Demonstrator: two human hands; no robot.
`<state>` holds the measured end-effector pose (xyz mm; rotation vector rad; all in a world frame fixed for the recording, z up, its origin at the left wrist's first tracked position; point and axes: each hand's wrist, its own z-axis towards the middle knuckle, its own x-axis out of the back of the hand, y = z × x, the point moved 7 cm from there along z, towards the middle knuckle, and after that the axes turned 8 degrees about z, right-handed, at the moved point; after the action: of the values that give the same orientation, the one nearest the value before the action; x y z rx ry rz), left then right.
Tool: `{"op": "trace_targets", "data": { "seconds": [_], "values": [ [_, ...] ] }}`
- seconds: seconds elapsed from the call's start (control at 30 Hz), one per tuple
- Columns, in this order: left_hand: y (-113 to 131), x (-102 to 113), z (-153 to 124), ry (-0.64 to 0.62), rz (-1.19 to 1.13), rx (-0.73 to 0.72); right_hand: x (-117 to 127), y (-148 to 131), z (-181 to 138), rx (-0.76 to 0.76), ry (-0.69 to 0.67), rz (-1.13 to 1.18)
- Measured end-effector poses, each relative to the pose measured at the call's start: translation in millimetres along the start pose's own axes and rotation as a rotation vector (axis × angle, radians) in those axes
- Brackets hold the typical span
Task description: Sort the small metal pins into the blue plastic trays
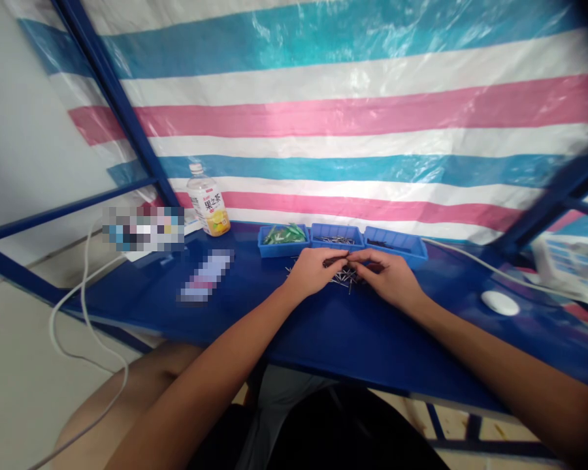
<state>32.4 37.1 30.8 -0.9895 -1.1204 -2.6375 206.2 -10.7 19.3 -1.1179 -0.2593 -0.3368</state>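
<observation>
Blue table (333,329) is lying open between its near edge and the hands. Left hand (313,269) and right hand (388,277) are meeting mid-table, fingers curled, tips pinching thin metal pins (343,277) over a loose pile. Just behind, three blue trays (337,228) are lining the far edge.
</observation>
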Motion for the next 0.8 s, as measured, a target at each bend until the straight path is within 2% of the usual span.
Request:
{"op": "trace_targets", "data": {
  "seconds": [0.17, 0.37, 0.6, 0.8],
  "values": [
    [-8.2, 1.2, 0.0, 0.040, 0.012, 0.073, -7.5, 0.9, -2.9, -0.021, -0.074, -0.014],
    [-7.0, 9.7, 3.0, 0.110, -0.019, 0.041, -15.7, -2.6, -5.2, 0.008, -0.170, 0.038],
    [-10.7, 18.7, 2.3, 0.183, -0.126, 0.111, -8.1, -3.0, -5.2, 0.029, -0.066, 0.011],
    [-2.3, 21.3, 5.1, 0.151, 0.049, 0.027, 5.6, -6.3, -2.2, 0.055, 0.092, -0.045]
  ]
}}
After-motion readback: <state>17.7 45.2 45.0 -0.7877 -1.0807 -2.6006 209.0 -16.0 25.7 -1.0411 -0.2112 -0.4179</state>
